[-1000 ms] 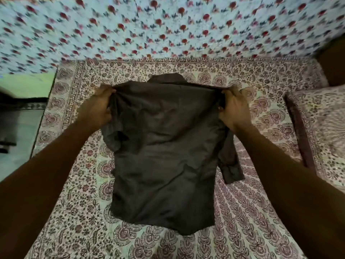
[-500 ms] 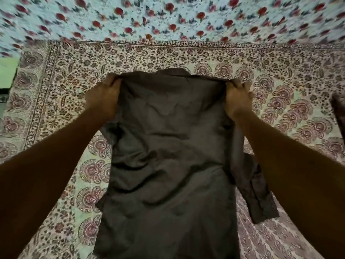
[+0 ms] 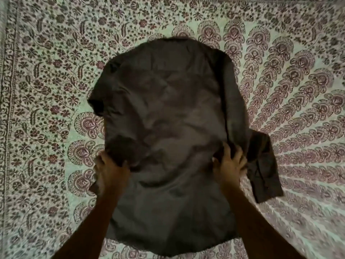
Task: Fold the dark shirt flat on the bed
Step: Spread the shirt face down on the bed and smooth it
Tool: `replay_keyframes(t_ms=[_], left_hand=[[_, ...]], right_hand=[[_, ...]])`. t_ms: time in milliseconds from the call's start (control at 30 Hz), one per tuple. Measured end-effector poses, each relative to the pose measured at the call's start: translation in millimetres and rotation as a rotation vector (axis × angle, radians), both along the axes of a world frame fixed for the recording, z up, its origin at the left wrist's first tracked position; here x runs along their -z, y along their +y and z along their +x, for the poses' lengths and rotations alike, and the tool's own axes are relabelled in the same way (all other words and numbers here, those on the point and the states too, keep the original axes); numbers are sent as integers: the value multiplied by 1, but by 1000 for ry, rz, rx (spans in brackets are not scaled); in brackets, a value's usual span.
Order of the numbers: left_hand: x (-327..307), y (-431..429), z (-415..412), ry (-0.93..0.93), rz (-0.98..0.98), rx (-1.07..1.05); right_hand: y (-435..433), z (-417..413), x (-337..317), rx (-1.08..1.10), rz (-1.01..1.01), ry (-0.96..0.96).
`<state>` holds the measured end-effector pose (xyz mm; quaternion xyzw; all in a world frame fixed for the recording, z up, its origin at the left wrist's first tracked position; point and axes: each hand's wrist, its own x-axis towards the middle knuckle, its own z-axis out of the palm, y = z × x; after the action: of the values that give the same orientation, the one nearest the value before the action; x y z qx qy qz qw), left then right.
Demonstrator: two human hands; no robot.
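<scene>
The patterned bedspread [image 3: 56, 75] now carries the whole dark shirt [image 3: 168, 113], spread back-up ahead of and between your left hand [image 3: 110, 172] and right hand [image 3: 230, 163], so laying-out looks done and folding can begin. A moment ago you held its shoulders aloft; now both hands clutch its sides lower down, a sleeve [image 3: 265, 169] trailing just outside your right.
</scene>
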<state>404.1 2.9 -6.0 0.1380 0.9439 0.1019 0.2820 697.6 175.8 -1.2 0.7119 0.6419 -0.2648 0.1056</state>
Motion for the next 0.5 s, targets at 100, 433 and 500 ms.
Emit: replay_keyframes(t_ms=[100, 433, 500], left_hand=[[4, -69, 21, -61, -157, -205], [-9, -156, 39, -264, -132, -165], [0, -178, 45, -299, -131, -129]], right_hand=[[-64, 46, 9, 209, -133, -110], [-132, 116, 1, 359, -347, 5], [-138, 132, -3, 316, -388, 90]])
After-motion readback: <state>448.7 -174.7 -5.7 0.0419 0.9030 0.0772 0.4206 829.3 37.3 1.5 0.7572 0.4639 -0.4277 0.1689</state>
